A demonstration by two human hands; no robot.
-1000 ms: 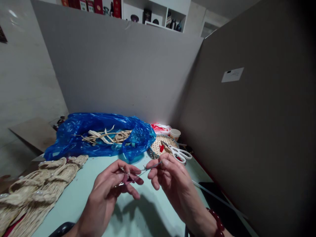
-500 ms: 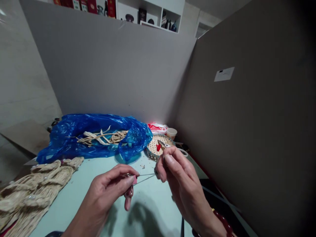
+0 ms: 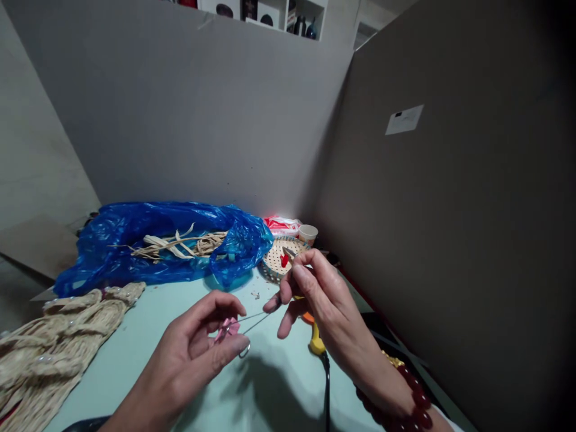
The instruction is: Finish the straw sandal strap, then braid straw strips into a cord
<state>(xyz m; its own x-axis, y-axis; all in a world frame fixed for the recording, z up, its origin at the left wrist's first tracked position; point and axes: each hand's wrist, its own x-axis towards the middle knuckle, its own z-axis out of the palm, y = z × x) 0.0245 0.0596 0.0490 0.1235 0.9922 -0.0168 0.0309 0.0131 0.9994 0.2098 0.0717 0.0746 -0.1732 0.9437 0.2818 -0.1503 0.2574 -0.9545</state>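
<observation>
My left hand (image 3: 198, 351) is curled round a small pink piece (image 3: 230, 327) between fingers and thumb. A metal ring (image 3: 245, 350) shows beside its thumb tip. Two thin dark strands (image 3: 254, 321) run taut from the pink piece across to my right hand (image 3: 315, 294), looped at its fingers. The thumb and index finger of that hand are pinched together; whatever lies between them is hidden. Just past its fingertips is a round woven basket (image 3: 269, 264), with a small red piece (image 3: 284, 260) and the pointed metal tip (image 3: 288, 251) of a tool.
A blue plastic bag (image 3: 148, 219) with dry plant strips (image 3: 180, 245) spreads along the back. Braided straw pieces (image 3: 67, 348) lie at left. Under my right wrist is a yellow tool (image 3: 316, 342) with a black cable. A paper cup (image 3: 308, 234) stands by the right partition.
My left hand has opened its fingers somewhat and the pink piece shows more. My right hand has spread its lower fingers, uncovering the yellow tool. The view has tilted down.
</observation>
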